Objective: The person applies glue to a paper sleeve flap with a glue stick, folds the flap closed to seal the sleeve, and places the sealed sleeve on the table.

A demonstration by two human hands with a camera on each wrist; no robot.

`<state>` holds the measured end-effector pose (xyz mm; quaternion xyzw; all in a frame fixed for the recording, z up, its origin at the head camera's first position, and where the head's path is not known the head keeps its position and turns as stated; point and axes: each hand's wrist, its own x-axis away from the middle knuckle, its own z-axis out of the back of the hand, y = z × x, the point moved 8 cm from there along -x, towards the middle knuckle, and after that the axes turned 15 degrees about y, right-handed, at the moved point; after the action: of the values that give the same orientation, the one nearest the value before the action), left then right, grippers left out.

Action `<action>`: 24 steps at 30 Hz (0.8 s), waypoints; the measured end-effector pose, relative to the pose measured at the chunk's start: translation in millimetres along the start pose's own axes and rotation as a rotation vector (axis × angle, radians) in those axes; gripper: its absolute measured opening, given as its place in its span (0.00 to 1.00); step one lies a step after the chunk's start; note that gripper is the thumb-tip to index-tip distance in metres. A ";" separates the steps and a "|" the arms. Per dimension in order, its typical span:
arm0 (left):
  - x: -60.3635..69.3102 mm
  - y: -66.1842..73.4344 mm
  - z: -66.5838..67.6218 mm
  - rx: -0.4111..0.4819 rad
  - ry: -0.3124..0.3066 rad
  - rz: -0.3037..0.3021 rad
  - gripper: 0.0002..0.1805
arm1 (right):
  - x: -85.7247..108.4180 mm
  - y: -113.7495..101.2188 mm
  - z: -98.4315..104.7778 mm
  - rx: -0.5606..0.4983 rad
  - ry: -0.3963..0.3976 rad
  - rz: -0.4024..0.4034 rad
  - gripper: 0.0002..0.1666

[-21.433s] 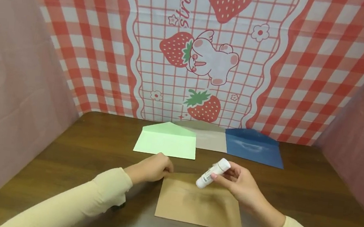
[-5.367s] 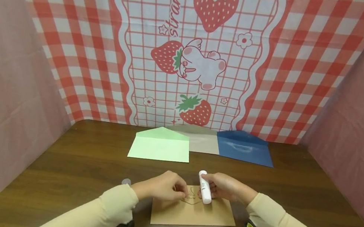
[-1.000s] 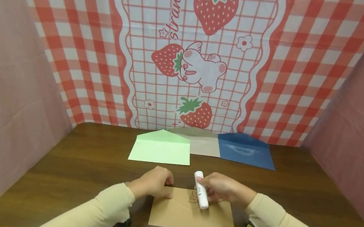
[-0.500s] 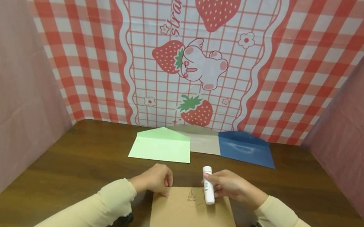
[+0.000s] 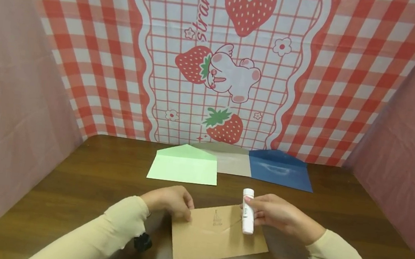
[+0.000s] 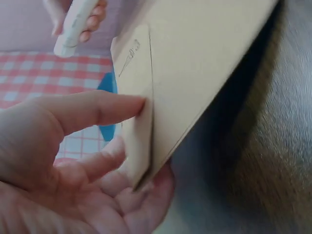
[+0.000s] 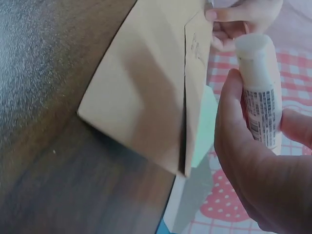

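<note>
A brown envelope point(image 5: 213, 243) is at the near middle of the table, turned at a slant, its flap folded down with a small dark drawing and lettering on it. At its upper left corner my left hand point(image 5: 170, 201) pinches the paper, thumb on the flap side and fingers behind, as the left wrist view shows. My right hand point(image 5: 282, 215) grips a white glue stick point(image 5: 248, 213) with printed text, held over the envelope's right part. In the right wrist view the flap edge point(image 7: 185, 97) stands slightly apart from the body.
Behind lie a light green envelope point(image 5: 183, 169), a grey-beige envelope point(image 5: 234, 162) partly under it, and a dark blue envelope point(image 5: 281, 174), all with flaps up. A red-and-white strawberry cloth point(image 5: 228, 80) hangs at the back, with pink cloth point(image 5: 402, 139) at the sides.
Over the last second the brown envelope has tilted, its right side going up, with my left hand at its corner. My right hand has moved right with the glue stick. Earlier, the flap was up.
</note>
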<state>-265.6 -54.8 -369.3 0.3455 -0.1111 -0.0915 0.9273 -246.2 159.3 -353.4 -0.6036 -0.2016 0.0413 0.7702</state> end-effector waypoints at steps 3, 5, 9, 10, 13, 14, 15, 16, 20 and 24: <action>0.8 -1.4 8.9 0.050 0.036 0.017 0.03 | 5.4 -2.4 3.7 -0.016 -0.010 -0.002 0.32; 2.2 -2.2 17.2 0.069 0.067 0.020 0.03 | 9.1 -4.0 5.2 -0.027 -0.026 0.002 0.31; 10.5 -8.5 43.4 0.079 0.158 0.018 0.04 | 17.3 -6.4 1.5 -0.074 -0.102 0.011 0.26; 13.8 -11.8 52.0 0.085 0.189 0.020 0.05 | 19.3 -6.1 -0.2 -0.081 -0.124 0.012 0.24; 26.6 -25.2 82.1 0.120 0.284 0.014 0.09 | 23.5 -2.2 -5.8 -0.091 -0.181 0.004 0.21; 31.4 -31.0 92.9 0.140 0.311 0.014 0.11 | 24.4 -0.5 -7.0 -0.088 -0.190 -0.001 0.20; 36.2 -37.4 103.8 0.154 0.339 0.018 0.12 | 25.2 1.1 -7.6 -0.084 -0.195 -0.002 0.20; 41.1 -44.7 114.8 0.174 0.364 0.029 0.13 | 25.5 3.0 -7.7 -0.080 -0.196 -0.005 0.20; 59.7 -80.0 157.7 0.172 0.433 0.092 0.18 | 25.6 7.6 -6.6 -0.068 -0.177 -0.010 0.23; 76.2 -123.2 193.9 0.122 0.454 0.170 0.23 | 24.4 10.0 -4.0 -0.053 -0.147 -0.005 0.25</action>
<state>-256.3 -285.6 -297.0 0.4021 0.0659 0.0737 0.9102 -220.6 165.8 -357.2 -0.6185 -0.2603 0.0782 0.7373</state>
